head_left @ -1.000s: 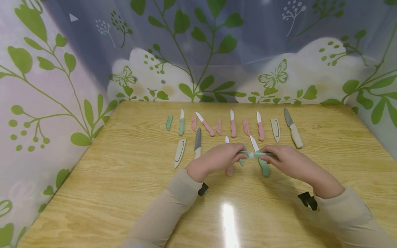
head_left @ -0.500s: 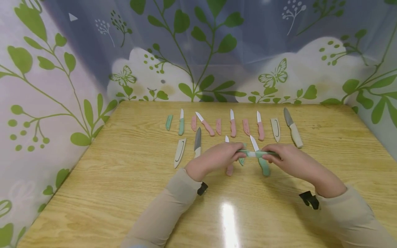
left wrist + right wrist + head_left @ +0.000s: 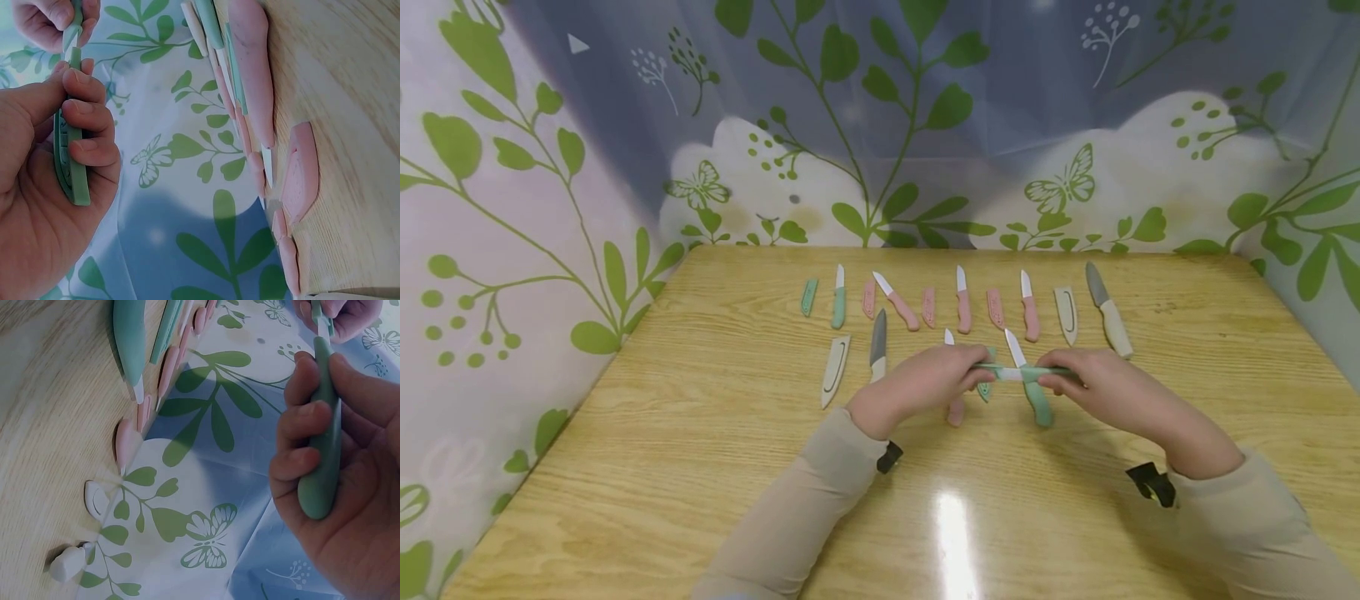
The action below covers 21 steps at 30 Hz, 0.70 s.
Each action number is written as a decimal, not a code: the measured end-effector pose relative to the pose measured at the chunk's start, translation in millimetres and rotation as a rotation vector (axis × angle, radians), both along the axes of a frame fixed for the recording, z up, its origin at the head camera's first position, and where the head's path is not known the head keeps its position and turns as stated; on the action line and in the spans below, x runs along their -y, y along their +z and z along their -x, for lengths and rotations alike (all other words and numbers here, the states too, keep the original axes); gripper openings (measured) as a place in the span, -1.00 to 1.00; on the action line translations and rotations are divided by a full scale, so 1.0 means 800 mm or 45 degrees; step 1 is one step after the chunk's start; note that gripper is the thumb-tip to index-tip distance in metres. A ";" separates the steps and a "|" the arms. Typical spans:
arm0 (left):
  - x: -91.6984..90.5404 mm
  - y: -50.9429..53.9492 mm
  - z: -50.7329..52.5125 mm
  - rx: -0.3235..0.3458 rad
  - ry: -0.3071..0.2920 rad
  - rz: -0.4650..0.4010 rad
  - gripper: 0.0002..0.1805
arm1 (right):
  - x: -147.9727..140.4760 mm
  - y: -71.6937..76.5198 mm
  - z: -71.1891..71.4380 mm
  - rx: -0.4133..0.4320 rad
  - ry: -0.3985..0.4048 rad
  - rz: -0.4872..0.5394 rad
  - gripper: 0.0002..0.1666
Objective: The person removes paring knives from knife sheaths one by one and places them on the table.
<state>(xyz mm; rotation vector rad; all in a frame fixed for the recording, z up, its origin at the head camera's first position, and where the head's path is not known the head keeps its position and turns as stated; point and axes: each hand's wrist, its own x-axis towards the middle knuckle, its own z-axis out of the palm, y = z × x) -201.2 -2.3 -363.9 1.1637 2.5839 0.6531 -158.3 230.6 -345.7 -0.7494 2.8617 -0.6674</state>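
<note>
In the head view both hands meet above the table. My left hand (image 3: 917,383) grips a green knife sheath (image 3: 79,169), fingers curled round it. My right hand (image 3: 1112,387) holds the green handle of a paring knife (image 3: 322,462). A short stretch of white blade (image 3: 1011,374) shows between handle and sheath; the tip is hidden inside the sheath. Beneath the hands lie another green knife (image 3: 1038,405), a green sheath (image 3: 984,391) partly covered, and a pink knife (image 3: 955,412) mostly hidden by the left hand.
A back row holds a green knife (image 3: 838,304), several pink knives with pink sheaths (image 3: 996,307), and a cream-handled knife (image 3: 1109,312) by its sheath (image 3: 1066,315). Front left lie a cream sheath (image 3: 835,372) and a grey-bladed knife (image 3: 878,337). Patterned cloth (image 3: 917,167) stands behind the table.
My right hand has shifted slightly right with the knife handle, and more white blade shows between handle and sheath. My left hand stays almost still.
</note>
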 end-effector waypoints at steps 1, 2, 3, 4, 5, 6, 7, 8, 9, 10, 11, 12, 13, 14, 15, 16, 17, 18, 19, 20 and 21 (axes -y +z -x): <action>0.000 0.000 0.000 0.002 0.001 0.000 -0.68 | 0.000 0.000 0.000 0.001 0.001 0.002 -0.75; 0.000 0.000 0.000 0.003 0.004 0.002 -0.68 | -0.001 0.000 0.000 0.002 0.002 0.004 -0.75; 0.000 0.000 0.000 0.001 0.007 0.004 -0.68 | -0.001 0.000 0.000 0.005 0.003 0.007 -0.75; 0.000 -0.001 0.001 0.001 0.010 0.003 -0.67 | -0.001 0.000 0.000 0.006 0.005 0.009 -0.75; 0.000 -0.001 0.001 -0.001 0.011 0.004 -0.67 | -0.002 -0.001 0.001 0.008 0.007 0.012 -0.75; 0.000 -0.001 0.001 -0.003 0.013 0.004 -0.67 | -0.002 -0.001 0.001 0.011 0.007 0.012 -0.75; 0.000 -0.001 0.001 -0.004 0.014 0.006 -0.67 | -0.002 -0.001 0.001 0.012 0.007 0.013 -0.75; 0.000 -0.001 0.001 -0.006 0.014 0.006 -0.67 | -0.003 -0.001 0.001 0.013 0.008 0.012 -0.75; 0.000 -0.001 0.001 -0.009 0.013 0.004 -0.67 | -0.003 -0.001 0.001 0.012 0.010 0.012 -0.76; 0.000 -0.001 0.001 -0.008 0.013 0.004 -0.67 | -0.003 -0.001 0.001 0.011 0.011 0.012 -0.76; 0.000 -0.001 0.001 -0.009 0.013 0.004 -0.67 | -0.004 -0.001 0.001 0.013 0.012 0.012 -0.76; 0.001 -0.001 0.001 -0.008 0.014 0.003 -0.67 | -0.004 -0.001 0.001 0.013 0.012 0.010 -0.76; 0.001 -0.001 0.001 -0.008 0.015 0.002 -0.67 | -0.004 -0.001 0.001 0.013 0.014 0.010 -0.76; 0.001 -0.001 0.001 -0.010 0.016 0.002 -0.67 | -0.005 -0.001 0.001 0.015 0.012 0.008 -0.77; 0.001 -0.002 0.001 -0.014 0.017 0.000 -0.68 | -0.005 0.000 0.001 0.020 0.009 0.007 -0.77; 0.001 -0.002 0.001 -0.013 0.018 -0.002 -0.68 | -0.005 0.000 0.001 0.027 0.005 0.006 -0.77; 0.002 -0.002 0.001 -0.017 0.018 -0.005 -0.68 | -0.006 0.000 0.001 0.035 -0.001 0.005 -0.77; 0.002 -0.003 0.001 -0.019 0.018 -0.008 -0.69 | -0.006 0.001 0.001 0.042 -0.005 0.004 -0.76; 0.002 -0.003 0.002 -0.019 0.017 -0.013 -0.69 | -0.006 0.001 0.001 0.051 -0.009 0.005 -0.76; 0.002 -0.003 0.002 -0.022 0.018 -0.014 -0.70 | -0.007 0.002 0.001 0.058 -0.013 0.005 -0.76; 0.002 -0.004 0.002 -0.024 0.018 -0.017 -0.70 | -0.007 0.002 0.001 0.064 -0.015 0.008 -0.76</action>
